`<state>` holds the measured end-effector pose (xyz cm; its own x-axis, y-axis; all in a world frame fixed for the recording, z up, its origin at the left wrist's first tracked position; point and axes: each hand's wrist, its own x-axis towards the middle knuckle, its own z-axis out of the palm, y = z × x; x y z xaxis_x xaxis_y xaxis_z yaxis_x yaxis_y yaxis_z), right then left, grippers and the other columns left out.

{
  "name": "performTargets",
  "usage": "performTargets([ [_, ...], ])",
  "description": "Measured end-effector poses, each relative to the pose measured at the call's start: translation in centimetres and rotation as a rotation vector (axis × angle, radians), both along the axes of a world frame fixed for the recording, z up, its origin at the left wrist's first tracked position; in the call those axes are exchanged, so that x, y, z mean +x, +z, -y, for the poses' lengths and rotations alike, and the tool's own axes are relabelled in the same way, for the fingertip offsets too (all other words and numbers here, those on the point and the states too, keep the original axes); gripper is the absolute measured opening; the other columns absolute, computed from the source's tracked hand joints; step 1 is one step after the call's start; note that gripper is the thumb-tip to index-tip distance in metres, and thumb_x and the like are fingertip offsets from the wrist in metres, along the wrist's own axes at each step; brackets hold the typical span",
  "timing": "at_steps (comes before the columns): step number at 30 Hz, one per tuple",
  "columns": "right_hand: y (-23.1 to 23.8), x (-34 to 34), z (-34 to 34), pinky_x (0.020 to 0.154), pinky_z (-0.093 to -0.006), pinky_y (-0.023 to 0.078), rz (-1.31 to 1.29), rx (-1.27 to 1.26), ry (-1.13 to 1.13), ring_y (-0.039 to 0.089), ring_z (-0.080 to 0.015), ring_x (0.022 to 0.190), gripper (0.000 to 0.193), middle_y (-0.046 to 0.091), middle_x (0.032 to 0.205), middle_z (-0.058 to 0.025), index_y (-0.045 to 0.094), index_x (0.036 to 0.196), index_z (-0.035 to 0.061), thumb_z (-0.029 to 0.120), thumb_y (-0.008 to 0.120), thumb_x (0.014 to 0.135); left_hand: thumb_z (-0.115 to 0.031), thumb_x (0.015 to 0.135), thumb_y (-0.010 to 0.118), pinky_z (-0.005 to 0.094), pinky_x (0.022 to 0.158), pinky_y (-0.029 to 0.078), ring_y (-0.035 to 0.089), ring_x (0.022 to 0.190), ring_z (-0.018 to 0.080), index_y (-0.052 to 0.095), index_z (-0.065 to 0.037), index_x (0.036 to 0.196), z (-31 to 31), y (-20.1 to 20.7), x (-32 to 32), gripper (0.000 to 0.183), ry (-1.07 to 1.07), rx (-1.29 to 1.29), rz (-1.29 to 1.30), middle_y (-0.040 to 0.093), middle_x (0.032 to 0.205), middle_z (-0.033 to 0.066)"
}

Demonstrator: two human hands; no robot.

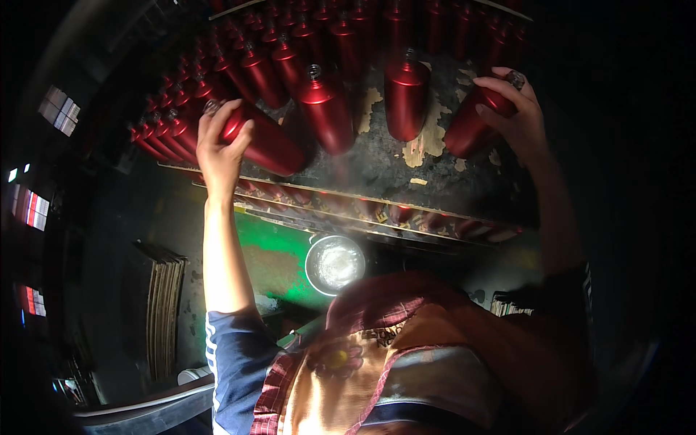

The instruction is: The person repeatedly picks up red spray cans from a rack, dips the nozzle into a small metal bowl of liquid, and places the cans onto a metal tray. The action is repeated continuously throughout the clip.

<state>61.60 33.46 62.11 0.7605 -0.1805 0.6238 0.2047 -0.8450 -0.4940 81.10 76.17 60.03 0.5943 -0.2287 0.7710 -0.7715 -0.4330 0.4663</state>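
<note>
My left hand [221, 143] is closed round the shoulder of a red bottle [274, 145] with a clear threaded neck, near the board's left front edge. At the right, my right hand [516, 114] grips another red bottle [467, 129] by its upper part; its base is close to the worn board [370, 170]. Both held bottles lean, necks outward. Between my hands stand two more red bottles, one left of centre [325, 116] and one right of centre [406, 98]. Whether the held bottles' bases touch the board, I cannot tell.
Many red bottles [261, 76] stand in rows behind and to the left. A lower board [319, 199] with more bottles shows beneath the front edge. Below, a round metal pot [335, 265] rests near a green floor patch [268, 250]. Stacked boards [165, 312] stand at the left.
</note>
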Motion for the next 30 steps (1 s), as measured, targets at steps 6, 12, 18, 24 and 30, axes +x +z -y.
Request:
performTargets([
  [6, -2.9, 3.6, 2.7, 0.105, -0.0426, 0.043, -0.129, -0.239, -0.220, 0.045, -0.0324, 0.127, 0.043, 0.049, 0.136, -0.0126, 0.068, 0.120, 0.0280, 0.024, 0.076, 0.078, -0.022, 0.079, 0.079, 0.0359, 0.094, 0.049, 0.059, 0.118, 0.0277, 0.069, -0.022, 0.122, 4.2, -1.0, 2.7, 0.044, 0.104, 0.239, -0.172, 0.058, 0.131, 0.0122],
  [12, -0.9, 2.4, 7.1, 0.111, -0.0504, 0.035, -0.092, -0.373, -0.055, 0.037, -0.0343, 0.137, 0.046, 0.042, 0.148, -0.0141, 0.066, 0.127, 0.0317, 0.030, 0.075, 0.083, -0.016, 0.089, 0.071, 0.0380, 0.110, 0.038, 0.050, 0.132, 0.0275, 0.066, -0.009, 0.128, 1.2, 0.7, 3.9, 0.040, -0.134, 0.204, -0.147, 0.050, 0.145, 0.0143],
  [18, 1.5, 9.2, 22.2, 0.113, -0.0452, 0.033, 0.051, -0.423, -0.601, 0.037, -0.0398, 0.135, 0.046, 0.043, 0.149, -0.0158, 0.066, 0.127, 0.0352, 0.046, 0.072, 0.083, -0.017, 0.097, 0.061, 0.0323, 0.110, 0.037, 0.050, 0.132, 0.0203, 0.060, -0.004, 0.133, -2.3, 3.2, 14.3, 0.038, -0.048, 0.012, -0.316, 0.055, 0.142, 0.0118],
  [24, -3.6, 17.0, 34.1, 0.108, -0.0476, 0.038, -0.201, -0.298, -0.615, 0.049, -0.0353, 0.130, 0.050, 0.056, 0.137, -0.0202, 0.064, 0.129, 0.0371, 0.063, 0.057, 0.088, -0.014, 0.089, 0.069, 0.0335, 0.112, 0.035, 0.047, 0.135, 0.0227, 0.057, -0.005, 0.137, -0.8, 0.3, 19.1, 0.050, -0.055, 0.070, -0.527, 0.053, 0.144, 0.0132],
  [30, -5.6, 17.9, 34.6, 0.108, -0.0446, 0.040, 0.157, -0.388, -0.515, 0.049, -0.0358, 0.129, 0.048, 0.049, 0.141, -0.0183, 0.051, 0.143, 0.0283, 0.033, 0.061, 0.096, -0.021, 0.083, 0.075, 0.0396, 0.114, 0.033, 0.040, 0.141, 0.0310, 0.058, -0.024, 0.138, 3.1, 1.1, 18.8, 0.057, 0.015, 0.289, -0.323, 0.042, 0.152, 0.0183],
])
